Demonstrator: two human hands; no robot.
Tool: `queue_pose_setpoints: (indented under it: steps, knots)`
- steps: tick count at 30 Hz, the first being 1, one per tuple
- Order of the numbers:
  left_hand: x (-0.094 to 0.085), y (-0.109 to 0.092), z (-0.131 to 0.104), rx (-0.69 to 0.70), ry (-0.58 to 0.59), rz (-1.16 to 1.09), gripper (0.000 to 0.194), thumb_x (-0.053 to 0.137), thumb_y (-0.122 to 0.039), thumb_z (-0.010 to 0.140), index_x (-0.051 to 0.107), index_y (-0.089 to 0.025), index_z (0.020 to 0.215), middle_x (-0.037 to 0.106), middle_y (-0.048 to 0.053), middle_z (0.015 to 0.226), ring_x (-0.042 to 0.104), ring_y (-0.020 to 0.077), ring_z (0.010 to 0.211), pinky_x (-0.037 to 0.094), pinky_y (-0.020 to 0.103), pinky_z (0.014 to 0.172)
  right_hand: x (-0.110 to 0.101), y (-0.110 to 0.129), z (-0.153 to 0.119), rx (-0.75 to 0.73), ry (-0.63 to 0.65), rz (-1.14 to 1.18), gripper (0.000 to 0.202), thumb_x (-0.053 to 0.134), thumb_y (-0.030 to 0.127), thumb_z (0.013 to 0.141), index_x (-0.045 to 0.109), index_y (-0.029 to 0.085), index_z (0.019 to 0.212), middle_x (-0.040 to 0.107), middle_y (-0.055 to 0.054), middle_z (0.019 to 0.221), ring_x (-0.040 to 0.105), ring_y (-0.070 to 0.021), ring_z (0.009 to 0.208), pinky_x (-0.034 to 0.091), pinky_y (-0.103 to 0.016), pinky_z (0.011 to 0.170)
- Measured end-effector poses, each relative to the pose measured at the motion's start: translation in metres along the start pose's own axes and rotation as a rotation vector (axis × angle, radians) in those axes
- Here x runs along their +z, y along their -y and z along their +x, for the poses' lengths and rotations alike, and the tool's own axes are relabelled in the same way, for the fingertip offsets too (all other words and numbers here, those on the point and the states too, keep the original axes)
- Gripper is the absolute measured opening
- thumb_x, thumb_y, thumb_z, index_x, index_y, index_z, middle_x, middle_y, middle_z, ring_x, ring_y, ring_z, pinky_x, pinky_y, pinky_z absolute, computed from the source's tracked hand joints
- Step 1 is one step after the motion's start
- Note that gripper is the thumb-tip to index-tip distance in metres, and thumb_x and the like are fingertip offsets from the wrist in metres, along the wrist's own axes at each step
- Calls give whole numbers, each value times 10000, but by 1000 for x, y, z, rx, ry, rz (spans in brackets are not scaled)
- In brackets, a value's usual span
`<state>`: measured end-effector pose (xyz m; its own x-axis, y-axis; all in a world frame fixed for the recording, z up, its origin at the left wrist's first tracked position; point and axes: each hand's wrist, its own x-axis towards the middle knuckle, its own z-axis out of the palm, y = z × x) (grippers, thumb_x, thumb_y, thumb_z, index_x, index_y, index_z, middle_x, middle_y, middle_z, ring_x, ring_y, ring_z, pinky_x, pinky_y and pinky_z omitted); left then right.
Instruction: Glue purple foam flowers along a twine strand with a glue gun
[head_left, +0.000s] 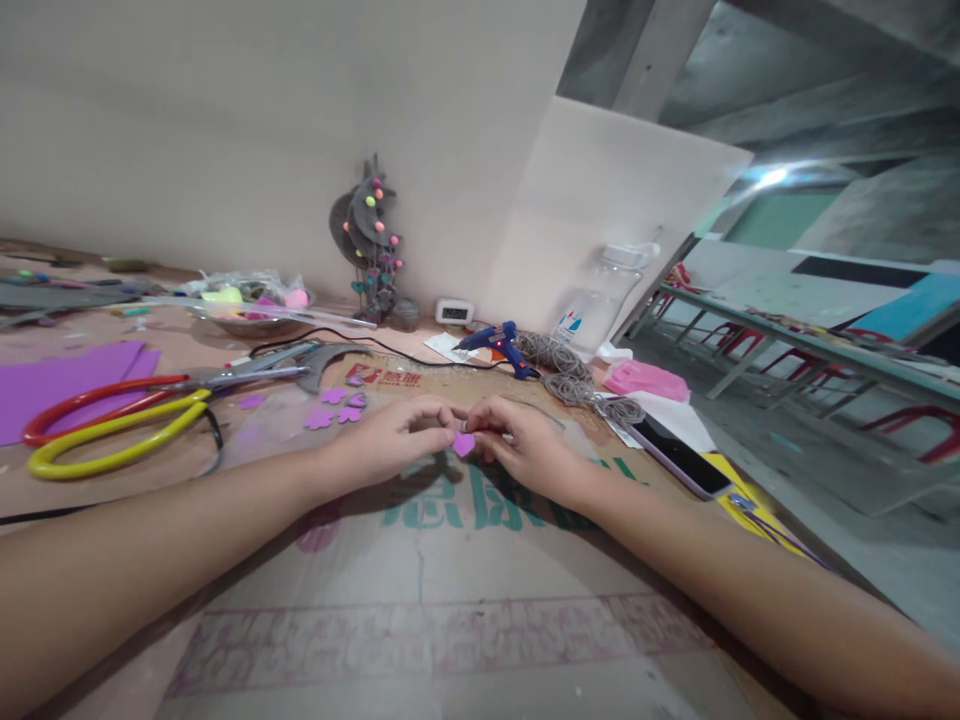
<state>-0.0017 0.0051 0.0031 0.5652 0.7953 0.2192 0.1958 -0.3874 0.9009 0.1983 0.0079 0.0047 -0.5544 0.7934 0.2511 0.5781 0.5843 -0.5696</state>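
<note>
A small purple heart-shaped cutout [463, 444] is held just above the cardboard [450, 570]. My left hand [394, 440] pinches its left edge between thumb and fingers. Closed fingertips of my right hand [525, 445] meet it from the other side; what exactly they grip is partly hidden. Something small and greyish shows between the fingertips, too small to name. Left of my left hand lie several purple flower cutouts [334, 400]. Behind my hands, a blue glue gun [499, 345] rests with its red light on.
Scissors [116, 425] with red and yellow handles and purple sheets [75, 390] lie left. Behind are a bowl [255, 322], a grey crescent ornament [367, 240] and a small clock [454, 311]. Grey cord [566, 370], a bottle [600, 300] and a phone [679, 455] lie right.
</note>
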Motion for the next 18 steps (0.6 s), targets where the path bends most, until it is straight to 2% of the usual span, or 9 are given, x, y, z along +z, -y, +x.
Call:
queue_pose_setpoints:
  steps: [5,9,11,15,18]
  knots:
    - [2,-5,-1,-12,22,194,150,494,-258,770,591,-172,695,643,32,773,595,173,770,438,245,678,3,0,0,-73,-28,-94,118,481,138,831,560,197,895,627,-7,792,573,-117,688,430,-233,636]
    - [2,-4,-1,-65,84,169,161,461,-255,784,583,-174,718,634,18,728,568,147,690,403,222,606,3,2,0,-83,-69,-146,150,514,159,832,580,193,961,647,-14,797,582,-126,709,434,-241,657]
    - [2,-3,-2,-74,72,155,149,462,-252,779,578,-174,727,624,17,720,557,144,678,391,223,591,2,2,0,-86,-104,-168,173,508,156,839,586,189,990,647,-18,792,579,-126,704,434,-244,657]
    - [1,-2,-1,-93,20,161,153,471,-265,770,572,-169,706,595,6,681,530,137,640,369,227,573,-2,-2,1,-165,-152,-225,142,496,198,865,627,177,911,612,-45,803,554,-140,745,425,-264,681]
    - [0,-1,-1,-102,0,181,164,468,-276,772,574,-172,702,578,-4,667,512,134,634,356,228,573,-5,-6,3,-150,-238,-248,153,508,237,867,643,169,844,553,-37,746,518,-140,710,406,-264,652]
